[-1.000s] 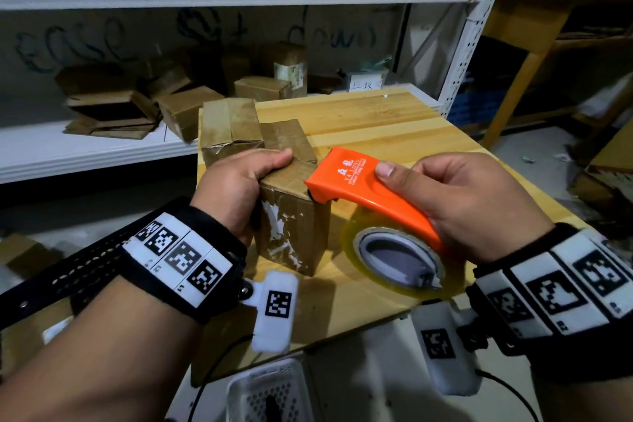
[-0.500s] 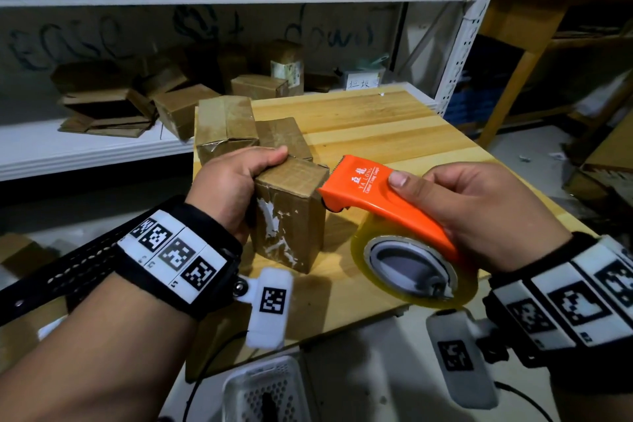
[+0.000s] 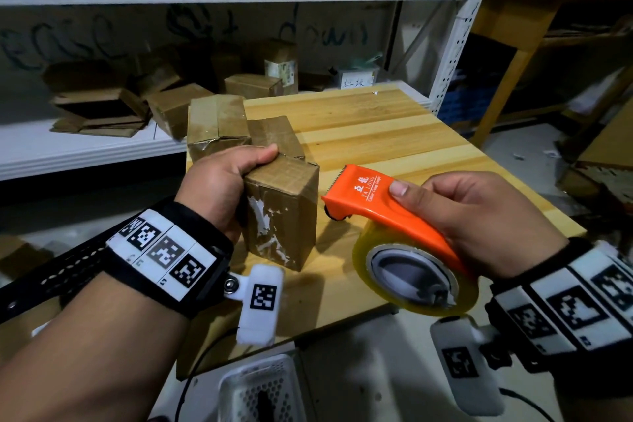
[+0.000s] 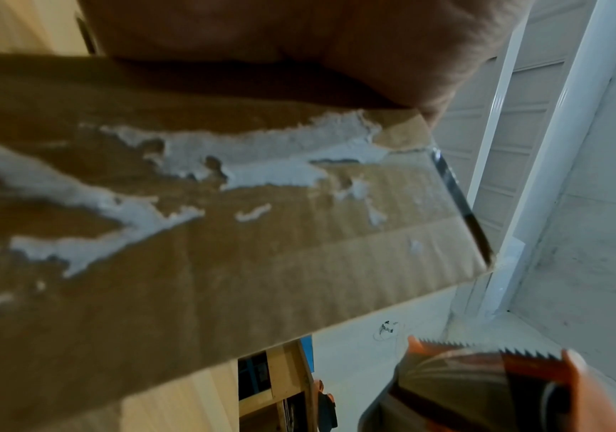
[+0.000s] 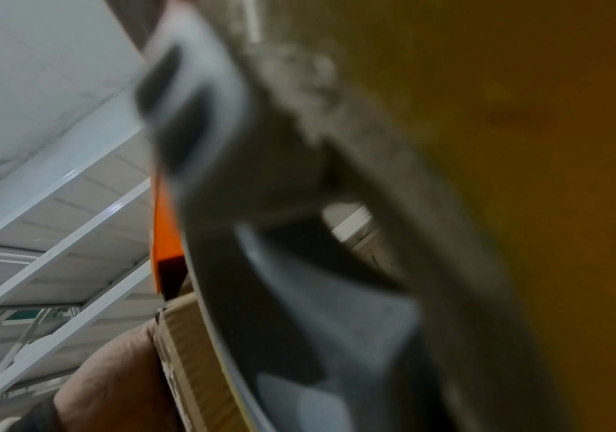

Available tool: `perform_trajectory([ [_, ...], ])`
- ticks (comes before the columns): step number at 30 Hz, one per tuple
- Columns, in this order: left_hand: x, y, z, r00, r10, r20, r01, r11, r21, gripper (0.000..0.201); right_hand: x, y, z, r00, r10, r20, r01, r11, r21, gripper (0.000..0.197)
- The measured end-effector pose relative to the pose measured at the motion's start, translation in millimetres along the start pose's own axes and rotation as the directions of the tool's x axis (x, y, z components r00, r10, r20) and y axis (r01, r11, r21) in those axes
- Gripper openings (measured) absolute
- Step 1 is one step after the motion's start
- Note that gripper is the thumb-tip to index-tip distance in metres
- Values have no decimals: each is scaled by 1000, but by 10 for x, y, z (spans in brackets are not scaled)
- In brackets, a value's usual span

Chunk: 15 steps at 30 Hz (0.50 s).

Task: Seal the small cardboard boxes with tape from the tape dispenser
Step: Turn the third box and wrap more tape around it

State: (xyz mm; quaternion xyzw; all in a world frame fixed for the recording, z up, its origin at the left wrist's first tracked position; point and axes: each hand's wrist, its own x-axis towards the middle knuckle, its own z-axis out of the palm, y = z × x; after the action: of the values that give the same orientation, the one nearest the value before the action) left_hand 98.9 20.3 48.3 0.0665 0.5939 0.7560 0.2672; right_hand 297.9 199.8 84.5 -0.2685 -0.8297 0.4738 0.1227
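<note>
Your tape dispenser [image 3: 394,216] has pulled back from the box [image 3: 282,212] and now sits just beside it. Your left hand [image 3: 222,188] grips the box upright on the worktop [image 3: 394,134]; your right hand [image 3: 479,219] holds the dispenser. This strip seems finished, so next probably turn the box for another seam.

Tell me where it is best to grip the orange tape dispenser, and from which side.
Grip the tape dispenser by its curved orange handle, from above and behind, as the right hand does. Its toothed blade and the tape roll should probably stay free.
</note>
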Motion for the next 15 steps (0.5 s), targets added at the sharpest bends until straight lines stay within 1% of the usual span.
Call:
perform_trajectory([
  [4, -6, 7, 0, 1000, -18, 21, 18, 1000, 20, 53, 39, 24, 53, 1000, 15, 15, -15, 1000, -23, 67],
  [7, -17, 23, 4, 999, -35, 30, 35, 999, 5, 52, 78, 25, 89, 998, 38, 42, -37, 999, -18, 70],
  [10, -23, 27, 6, 998, -39, 47, 38, 999, 12, 54, 111, 16, 140, 997, 55, 49, -54, 998, -20, 66],
  [12, -27, 21, 1, 999, -25, 46, 25, 1000, 12, 56, 131, 11, 185, 998, 43, 52, -42, 999, -28, 67],
  [14, -31, 20, 2, 1000, -13, 23, 13, 1000, 4, 53, 151, 9, 214, 998, 30, 56, -28, 999, -37, 72],
  [15, -33, 15, 2, 1000, -4, 7, 4, 1000, 5, 46, 157, 9, 217, 998, 29, 58, -27, 999, -35, 74],
])
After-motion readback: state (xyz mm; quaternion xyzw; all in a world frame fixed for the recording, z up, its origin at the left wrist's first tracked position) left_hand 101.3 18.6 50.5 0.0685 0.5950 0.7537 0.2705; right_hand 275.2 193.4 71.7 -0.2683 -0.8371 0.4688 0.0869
